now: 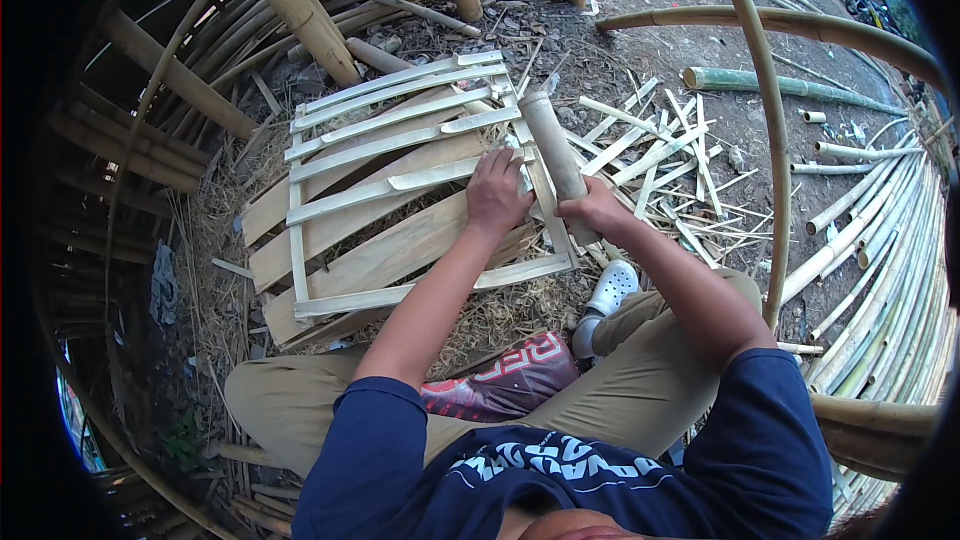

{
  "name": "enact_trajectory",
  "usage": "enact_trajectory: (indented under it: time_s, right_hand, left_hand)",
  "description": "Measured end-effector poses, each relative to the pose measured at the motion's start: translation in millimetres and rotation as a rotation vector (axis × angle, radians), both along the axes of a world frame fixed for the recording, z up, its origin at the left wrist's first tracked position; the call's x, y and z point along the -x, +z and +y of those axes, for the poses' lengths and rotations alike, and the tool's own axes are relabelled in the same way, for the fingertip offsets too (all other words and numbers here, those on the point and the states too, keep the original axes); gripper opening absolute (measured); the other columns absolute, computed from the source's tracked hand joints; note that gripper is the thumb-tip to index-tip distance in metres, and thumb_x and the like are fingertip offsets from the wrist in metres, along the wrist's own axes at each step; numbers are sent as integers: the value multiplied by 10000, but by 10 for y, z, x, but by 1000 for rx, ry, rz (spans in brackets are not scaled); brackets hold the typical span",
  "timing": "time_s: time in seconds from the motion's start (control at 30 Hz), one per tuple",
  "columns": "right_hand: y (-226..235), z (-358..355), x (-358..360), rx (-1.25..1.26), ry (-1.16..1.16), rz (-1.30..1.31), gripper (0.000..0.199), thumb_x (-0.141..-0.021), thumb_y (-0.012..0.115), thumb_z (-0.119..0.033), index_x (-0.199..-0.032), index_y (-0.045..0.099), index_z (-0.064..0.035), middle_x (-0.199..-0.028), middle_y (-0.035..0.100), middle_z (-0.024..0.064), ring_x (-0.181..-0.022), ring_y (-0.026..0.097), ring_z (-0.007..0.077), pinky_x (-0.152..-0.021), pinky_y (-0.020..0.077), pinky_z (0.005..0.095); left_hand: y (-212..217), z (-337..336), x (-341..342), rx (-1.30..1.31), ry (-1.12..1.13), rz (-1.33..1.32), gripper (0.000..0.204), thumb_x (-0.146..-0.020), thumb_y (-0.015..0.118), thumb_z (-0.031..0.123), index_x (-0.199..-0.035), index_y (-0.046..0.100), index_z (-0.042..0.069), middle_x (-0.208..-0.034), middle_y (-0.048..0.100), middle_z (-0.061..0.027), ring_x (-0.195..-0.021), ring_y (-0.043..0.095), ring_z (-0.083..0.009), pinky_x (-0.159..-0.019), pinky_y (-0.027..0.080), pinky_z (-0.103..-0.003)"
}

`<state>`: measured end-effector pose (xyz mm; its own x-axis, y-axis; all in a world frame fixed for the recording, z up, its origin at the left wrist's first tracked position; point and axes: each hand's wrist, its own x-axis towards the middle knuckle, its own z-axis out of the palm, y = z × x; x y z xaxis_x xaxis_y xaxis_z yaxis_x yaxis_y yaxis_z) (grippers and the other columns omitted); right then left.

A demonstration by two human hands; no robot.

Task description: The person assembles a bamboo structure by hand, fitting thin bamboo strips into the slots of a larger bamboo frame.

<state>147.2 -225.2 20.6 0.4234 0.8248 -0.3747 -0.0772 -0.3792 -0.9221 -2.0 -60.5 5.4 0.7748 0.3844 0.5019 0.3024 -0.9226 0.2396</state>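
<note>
A flat frame of pale bamboo slats [425, 182] lies in front of me, its slats running across between two side rails. My left hand [497, 192] is closed at the frame's right side, with its fingers around the end of a slat by the rail. Some of what those fingers pinch is hidden under the hand. My right hand [592, 208] grips a short thick bamboo piece [553, 145] near its lower end. That piece tilts up and to the left, above the right rail and just beside my left hand.
Wide boards [360, 248] lie under the frame. Split bamboo strips [665, 155] are scattered to the right. Long poles [880, 280] are stacked at the far right, and an upright bamboo pole [772, 140] stands near my right arm. A printed sack [515, 377] lies between my legs.
</note>
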Motion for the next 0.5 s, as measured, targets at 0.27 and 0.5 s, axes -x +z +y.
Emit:
enact_trajectory:
  time_s: [0.27,0.5]
  right_hand:
    - [-33,19,-9,-5,20,-49,565,-751,832,-176,-1244,648,31,-1041,735,144,-895,731,228,-815,590,381]
    - [323,7,-79,95,3,-301,521,-760,816,-191,-1210,660,18,-872,746,126,-706,737,215,-623,594,369]
  left_hand:
    - [-104,12,-5,76,-15,-31,566,-713,853,267,-1211,722,32,-1218,689,-124,-1240,635,-311,-1200,438,-506]
    - [-141,12,-16,-75,-8,-115,488,-718,873,287,-1132,771,49,-1103,743,-115,-1081,697,-329,-1029,565,-447]
